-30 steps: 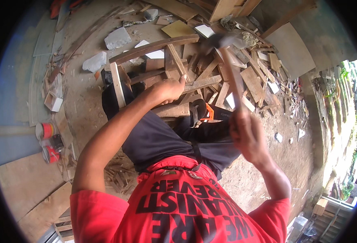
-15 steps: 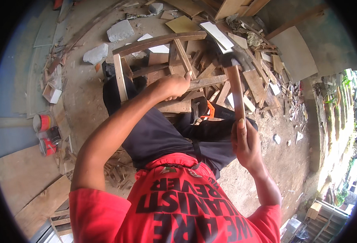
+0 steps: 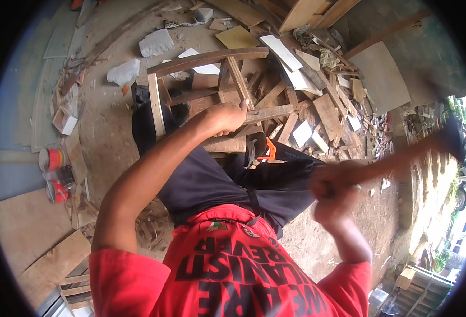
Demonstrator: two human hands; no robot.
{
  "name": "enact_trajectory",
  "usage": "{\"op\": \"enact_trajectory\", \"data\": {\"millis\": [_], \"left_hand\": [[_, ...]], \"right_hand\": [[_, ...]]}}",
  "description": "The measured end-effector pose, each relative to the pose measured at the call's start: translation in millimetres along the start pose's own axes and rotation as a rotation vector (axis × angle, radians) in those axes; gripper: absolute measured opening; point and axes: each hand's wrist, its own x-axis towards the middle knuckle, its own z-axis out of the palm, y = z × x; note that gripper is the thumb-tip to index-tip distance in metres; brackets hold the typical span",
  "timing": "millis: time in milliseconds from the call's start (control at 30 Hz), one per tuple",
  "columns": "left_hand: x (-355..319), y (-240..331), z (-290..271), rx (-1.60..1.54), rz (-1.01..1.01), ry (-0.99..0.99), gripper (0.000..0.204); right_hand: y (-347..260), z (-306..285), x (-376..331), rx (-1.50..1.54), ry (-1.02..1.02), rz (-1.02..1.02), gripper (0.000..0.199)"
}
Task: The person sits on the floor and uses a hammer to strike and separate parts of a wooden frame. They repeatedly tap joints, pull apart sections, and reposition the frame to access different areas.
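My left hand [image 3: 225,117] grips a rail of a broken wooden chair frame [image 3: 206,57] that lies on the ground in front of me. My right hand [image 3: 330,185] is closed around the wooden handle of a hammer [image 3: 402,156]. The hammer is swung out to the right, blurred, with its dark head [image 3: 452,138] near the right rim. The chair frame has a curved top rail and several slats, and one slat [image 3: 267,112] runs out from under my left hand.
Wood scraps and offcuts [image 3: 323,100] are piled beyond the chair. Two grey stones [image 3: 156,42] lie at the upper left. Paint cans [image 3: 53,158] stand at the left by plywood sheets [image 3: 26,232]. An orange-handled tool [image 3: 267,153] lies by my leg. Dirt ground [image 3: 381,211] lies to the right.
The hammer was raised over the chair frame a second ago; now my right hand has swung it back and out to the right. My left hand stays on the chair rail.
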Motion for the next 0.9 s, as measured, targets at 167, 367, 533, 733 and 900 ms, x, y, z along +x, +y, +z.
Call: {"op": "enact_trajectory", "data": {"millis": [167, 367, 533, 733, 900], "left_hand": [[-17, 1, 2, 0.006, 0.022, -0.021, 0.084], [-13, 1, -3, -0.006, -0.033, -0.023, 0.085], [-10, -3, -2, -0.026, -0.008, -0.015, 0.085], [-5, -4, -2, -0.019, -0.027, 0.007, 0.084], [-5, -4, 3, -0.006, -0.066, -0.007, 0.085]], "right_hand": [[20, 10, -37, -0.322, -0.12, 0.788, 0.051], [2, 10, -15, -0.239, -0.098, 0.58, 0.05], [-4, 3, -4, -0.282, -0.233, 0.661, 0.047], [-44, -14, 8, 0.262, 0.078, 0.133, 0.053], [34, 6, -39, -0.385, -0.11, 0.694, 0.045]]}}
